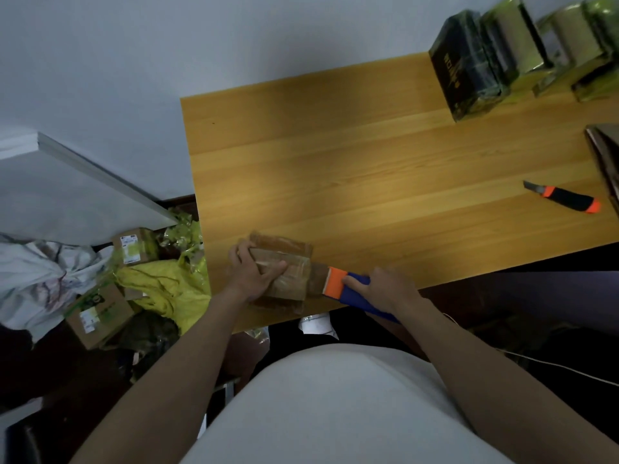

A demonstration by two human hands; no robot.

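Observation:
A small brown parcel (288,262) wrapped in clear tape lies near the front left corner of the wooden table (368,169). My left hand (253,271) rests on top of it with the thumb and fingers spread over its left side. My right hand (388,291) grips the blue handle of a tape dispenser (348,289) with an orange head. A strip of brown tape runs from the dispenser's head onto the parcel's right end.
A utility knife (566,197) with a black and orange handle lies at the table's right. Dark and green boxes (469,68) stand at the far right corner. On the floor to the left are cardboard boxes (97,313), a yellow cloth (164,286) and white fabric (40,279).

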